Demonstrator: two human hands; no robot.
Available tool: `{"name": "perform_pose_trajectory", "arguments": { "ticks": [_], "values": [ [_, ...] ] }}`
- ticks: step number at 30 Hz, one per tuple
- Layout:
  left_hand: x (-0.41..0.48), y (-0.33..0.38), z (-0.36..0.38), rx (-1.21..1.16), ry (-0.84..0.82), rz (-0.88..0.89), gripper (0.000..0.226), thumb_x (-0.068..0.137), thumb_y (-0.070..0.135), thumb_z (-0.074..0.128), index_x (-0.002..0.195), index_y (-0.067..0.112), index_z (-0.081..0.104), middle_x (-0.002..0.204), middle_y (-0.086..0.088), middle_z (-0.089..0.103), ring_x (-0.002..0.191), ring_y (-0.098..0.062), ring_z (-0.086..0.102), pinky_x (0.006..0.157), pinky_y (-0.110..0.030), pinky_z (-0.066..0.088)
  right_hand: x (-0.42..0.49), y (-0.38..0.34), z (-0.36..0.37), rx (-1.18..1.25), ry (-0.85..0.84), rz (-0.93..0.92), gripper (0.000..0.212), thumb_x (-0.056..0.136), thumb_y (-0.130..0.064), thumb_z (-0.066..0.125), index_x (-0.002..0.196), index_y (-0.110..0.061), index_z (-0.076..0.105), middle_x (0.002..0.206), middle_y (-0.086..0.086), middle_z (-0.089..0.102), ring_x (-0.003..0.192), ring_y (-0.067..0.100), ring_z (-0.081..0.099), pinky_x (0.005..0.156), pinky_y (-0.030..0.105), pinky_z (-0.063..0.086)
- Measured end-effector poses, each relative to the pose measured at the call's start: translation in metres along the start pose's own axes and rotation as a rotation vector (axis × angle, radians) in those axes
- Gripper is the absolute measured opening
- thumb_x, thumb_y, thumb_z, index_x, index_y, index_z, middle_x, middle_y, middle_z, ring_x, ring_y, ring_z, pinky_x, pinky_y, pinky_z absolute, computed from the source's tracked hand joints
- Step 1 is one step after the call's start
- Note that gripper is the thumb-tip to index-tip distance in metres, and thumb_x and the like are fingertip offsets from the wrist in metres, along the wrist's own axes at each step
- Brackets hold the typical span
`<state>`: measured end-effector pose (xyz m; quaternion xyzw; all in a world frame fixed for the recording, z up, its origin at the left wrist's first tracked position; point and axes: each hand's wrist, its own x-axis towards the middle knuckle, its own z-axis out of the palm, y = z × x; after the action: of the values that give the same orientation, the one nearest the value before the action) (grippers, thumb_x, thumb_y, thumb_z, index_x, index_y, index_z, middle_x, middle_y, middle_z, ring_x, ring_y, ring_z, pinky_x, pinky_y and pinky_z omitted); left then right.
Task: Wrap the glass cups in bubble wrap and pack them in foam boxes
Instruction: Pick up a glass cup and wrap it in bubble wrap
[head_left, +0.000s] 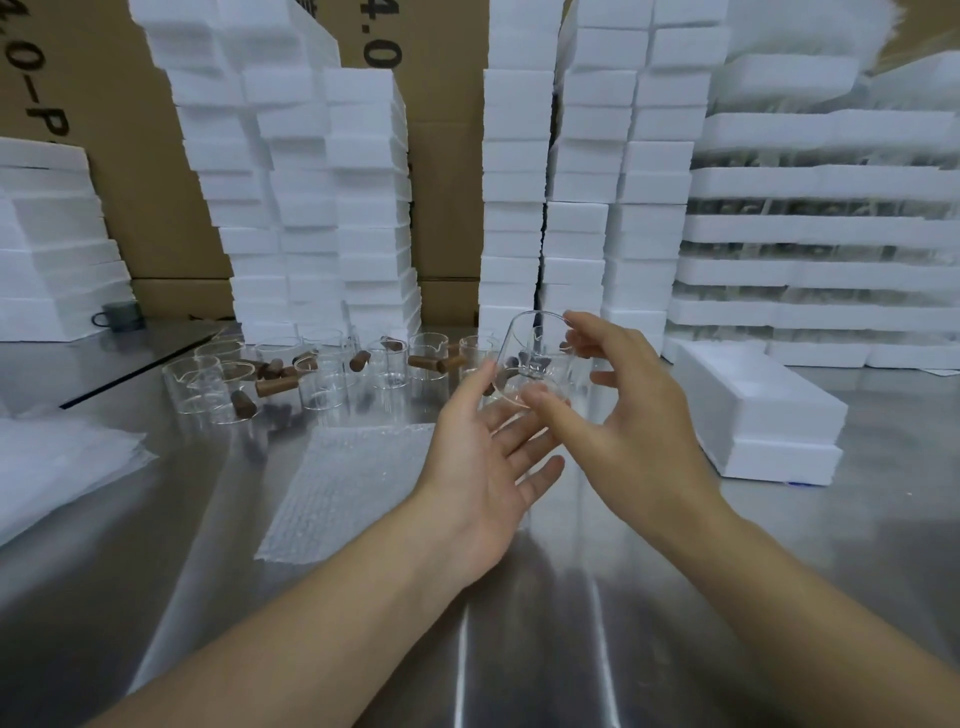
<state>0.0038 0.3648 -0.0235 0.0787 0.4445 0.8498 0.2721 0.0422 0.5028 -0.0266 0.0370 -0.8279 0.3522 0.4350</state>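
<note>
right hand (639, 415): pinching tilted glass cup (519, 338)
left hand (478, 467): flat underneath (backup catch)
bubble wrap (348, 483): flat on bench (571, 623), ready

Clear glass cups (322, 387), brown handles (275, 387); white foam boxes (758, 410); silver table (571, 623)
</note>
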Motion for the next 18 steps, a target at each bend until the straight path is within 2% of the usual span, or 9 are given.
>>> {"name": "perform_pose_trajectory", "arguments": {
  "ticks": [4, 7, 10, 14, 16, 18],
  "values": [
    [-0.0014, 0.0, 0.0002, 0.01, 0.045, 0.025, 0.054, 0.092, 0.06, 0.073, 0.117, 0.012, 0.073, 0.12, -0.01, 0.08, 0.107, -0.022, 0.08, 0.089, -0.038, 0.061, -0.0017, 0.0012, 0.0012, -0.093, 0.007, -0.064, 0.065, 0.09, -0.036, 0.08, 0.148, -0.035, 0.05, 0.131, -0.019, 0.053, 0.123, -0.005, 0.05, 0.101, 0.004, 0.035],
    [-0.0024, 0.0019, 0.0009, 0.014, 0.025, 0.02, 0.059, 0.096, 0.062, 0.064, 0.122, 0.01, 0.074, 0.116, -0.007, 0.082, 0.098, -0.016, 0.081, 0.091, -0.036, 0.058, -0.0021, 0.0036, 0.0025, -0.067, 0.007, -0.05, 0.069, 0.089, -0.038, 0.081, 0.149, -0.038, 0.047, 0.134, -0.022, 0.054, 0.129, -0.005, 0.049, 0.103, 0.004, 0.035],
    [-0.003, 0.0031, 0.0023, 0.01, 0.002, 0.009, 0.065, 0.1, 0.065, 0.056, 0.126, 0.009, 0.073, 0.115, -0.007, 0.082, 0.094, -0.015, 0.081, 0.093, -0.036, 0.057, -0.0017, 0.0055, 0.0023, -0.072, 0.037, -0.041, 0.06, 0.089, -0.041, 0.08, 0.142, -0.039, 0.053, 0.13, -0.023, 0.059, 0.124, -0.004, 0.052, 0.099, 0.003, 0.035],
    [-0.0008, 0.0016, 0.0013, -0.015, 0.036, 0.067, 0.061, 0.094, 0.063, 0.069, 0.128, 0.013, 0.073, 0.12, -0.012, 0.08, 0.1, -0.023, 0.081, 0.088, -0.04, 0.062, -0.0021, 0.0055, 0.0009, -0.127, 0.042, -0.059, 0.058, 0.089, -0.044, 0.078, 0.141, -0.037, 0.055, 0.126, -0.021, 0.058, 0.122, 0.002, 0.053, 0.098, 0.004, 0.034],
    [-0.0004, 0.0031, -0.0002, 0.047, 0.026, 0.121, 0.054, 0.089, 0.059, 0.078, 0.124, 0.018, 0.075, 0.118, -0.011, 0.08, 0.102, -0.022, 0.08, 0.086, -0.037, 0.061, -0.0014, 0.0038, 0.0006, -0.142, 0.034, -0.053, 0.059, 0.09, -0.047, 0.076, 0.144, -0.037, 0.053, 0.127, -0.021, 0.056, 0.124, 0.002, 0.051, 0.098, 0.003, 0.033],
    [0.0007, 0.0039, -0.0025, 0.089, 0.042, 0.143, 0.053, 0.09, 0.058, 0.077, 0.125, 0.019, 0.074, 0.11, -0.008, 0.082, 0.096, -0.018, 0.08, 0.083, -0.033, 0.06, -0.0008, 0.0033, -0.0002, -0.157, -0.01, -0.024, 0.067, 0.089, -0.051, 0.075, 0.149, -0.038, 0.049, 0.13, -0.021, 0.053, 0.125, -0.001, 0.048, 0.097, 0.004, 0.033]
  ]
}}
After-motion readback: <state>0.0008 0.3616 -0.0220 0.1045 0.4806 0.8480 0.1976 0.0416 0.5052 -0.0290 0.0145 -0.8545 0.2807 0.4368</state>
